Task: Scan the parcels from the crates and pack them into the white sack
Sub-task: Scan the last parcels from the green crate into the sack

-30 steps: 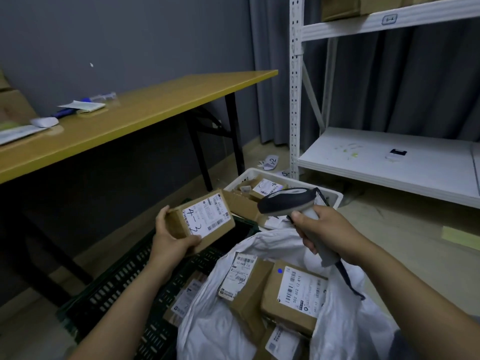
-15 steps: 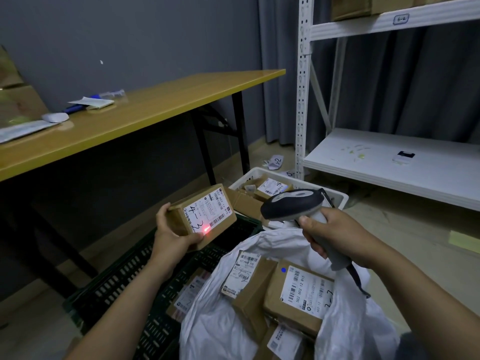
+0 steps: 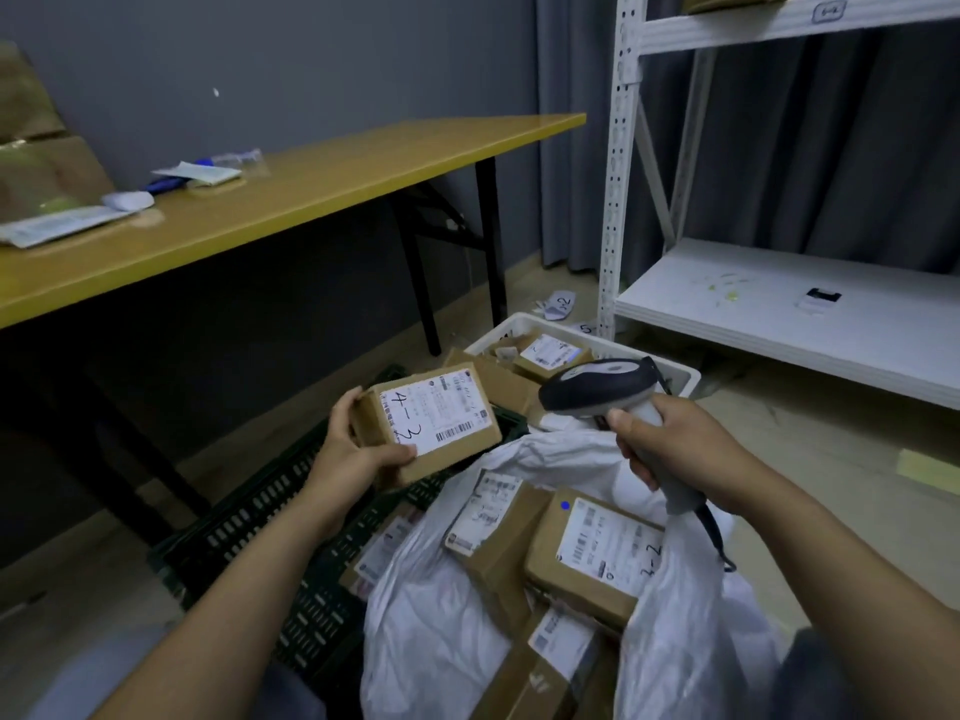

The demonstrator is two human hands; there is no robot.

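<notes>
**Parcel marked "4-3" held next to the scanner**

The left hand [image 3: 353, 454] grips a brown parcel [image 3: 431, 423]. Its thumb lies on the lower left corner of the white label and its fingers curl round the far end. The label has "4-3" handwritten on it and a barcode near its right edge; the small print is too blurred to read.

To the right of those fingers, not touching the parcel, the right hand [image 3: 675, 454] has its fingers wrapped round the handle of a grey scanner [image 3: 597, 389].

Below both sets of fingers the white sack [image 3: 431, 615] is open, with three labelled boxes showing. One box [image 3: 592, 558] has a blue dot and handwriting ending in "-2".

Under the left fingers, the dark green crate [image 3: 260, 537] shows one labelled parcel. Beyond the right fingers, the white crate [image 3: 680, 374] also shows one.
</notes>
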